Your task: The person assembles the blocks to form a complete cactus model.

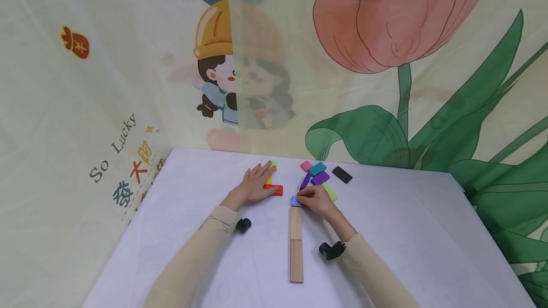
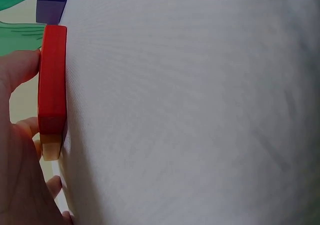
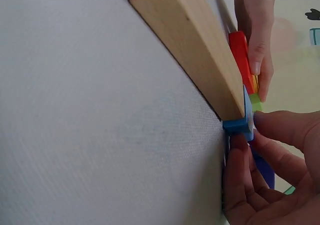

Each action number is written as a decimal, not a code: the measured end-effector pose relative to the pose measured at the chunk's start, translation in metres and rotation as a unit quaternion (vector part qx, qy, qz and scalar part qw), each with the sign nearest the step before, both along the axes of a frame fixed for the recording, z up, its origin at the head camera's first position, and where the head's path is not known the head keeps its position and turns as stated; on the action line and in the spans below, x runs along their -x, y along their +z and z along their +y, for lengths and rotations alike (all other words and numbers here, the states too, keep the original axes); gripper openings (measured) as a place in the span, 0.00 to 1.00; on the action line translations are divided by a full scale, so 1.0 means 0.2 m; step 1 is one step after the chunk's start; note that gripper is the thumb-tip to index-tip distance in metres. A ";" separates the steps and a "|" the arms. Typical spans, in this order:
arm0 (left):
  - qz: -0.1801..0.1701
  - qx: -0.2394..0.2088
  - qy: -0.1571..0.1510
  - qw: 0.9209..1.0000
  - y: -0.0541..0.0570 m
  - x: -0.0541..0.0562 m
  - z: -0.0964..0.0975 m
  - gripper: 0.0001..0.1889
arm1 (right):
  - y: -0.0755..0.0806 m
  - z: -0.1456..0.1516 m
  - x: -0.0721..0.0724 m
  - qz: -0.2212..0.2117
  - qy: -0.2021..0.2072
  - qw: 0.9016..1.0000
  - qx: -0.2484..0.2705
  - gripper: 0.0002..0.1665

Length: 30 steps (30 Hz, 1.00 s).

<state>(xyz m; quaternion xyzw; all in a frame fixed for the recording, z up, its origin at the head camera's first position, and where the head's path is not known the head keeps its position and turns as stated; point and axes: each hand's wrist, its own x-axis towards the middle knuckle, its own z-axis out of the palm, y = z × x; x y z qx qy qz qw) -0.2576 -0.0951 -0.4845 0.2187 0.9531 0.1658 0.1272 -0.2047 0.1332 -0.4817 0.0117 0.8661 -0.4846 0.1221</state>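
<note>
Right hand: the right hand (image 1: 316,199) has its fingers curled onto a small blue block (image 1: 296,201), pinching it at the far end of the wooden row; the right wrist view shows thumb and fingertips (image 3: 280,127) clamped on the block's edge.
Blue block: on the white worktop (image 1: 406,232), touching the end of the nearer plain wooden block (image 1: 296,223).
Wooden row: two plain wooden blocks lie end to end, the longer one (image 1: 296,261) nearest the person.
Left hand: the left hand (image 1: 256,185) lies flat, fingers straight and spread, resting on a red block (image 1: 274,189) with a yellow block (image 1: 271,173) just beyond it.
Loose pile: pink (image 1: 306,165), teal (image 1: 317,169), purple (image 1: 320,178), lime green (image 1: 330,192) and black (image 1: 342,174) blocks lie close together beyond the right hand.
Backdrop: a printed cloth with a tulip (image 1: 398,13) and a cartoon child in a yellow helmet (image 1: 216,61).
</note>
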 end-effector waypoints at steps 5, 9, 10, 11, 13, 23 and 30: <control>-0.001 0.001 0.000 1.000 0.00 0.00 0.00 0.41 | 0.00 0.00 0.00 -0.006 0.004 1.000 0.002 0.10; 0.002 -0.001 -0.002 1.000 -0.01 0.00 0.00 0.41 | -0.01 0.00 0.00 -0.005 0.004 1.000 -0.005 0.10; 0.003 -0.001 -0.001 1.000 -0.01 0.00 0.00 0.41 | -0.01 0.00 0.00 -0.004 0.005 1.000 -0.006 0.10; 0.004 -0.001 -0.001 1.000 -0.01 0.00 0.00 0.41 | -0.01 0.00 0.00 -0.004 0.006 1.000 -0.007 0.10; 0.004 -0.001 -0.001 1.000 -0.01 0.00 0.00 0.40 | -0.01 0.00 0.00 -0.003 0.008 1.000 -0.008 0.10; 0.006 -0.017 0.011 1.000 0.00 -0.01 0.00 0.40 | -0.01 0.00 0.00 -0.003 0.016 1.000 -0.006 0.10; 0.026 -0.063 0.015 0.998 0.03 0.00 0.00 0.38 | -0.01 0.01 0.00 -0.001 0.021 1.000 0.000 0.10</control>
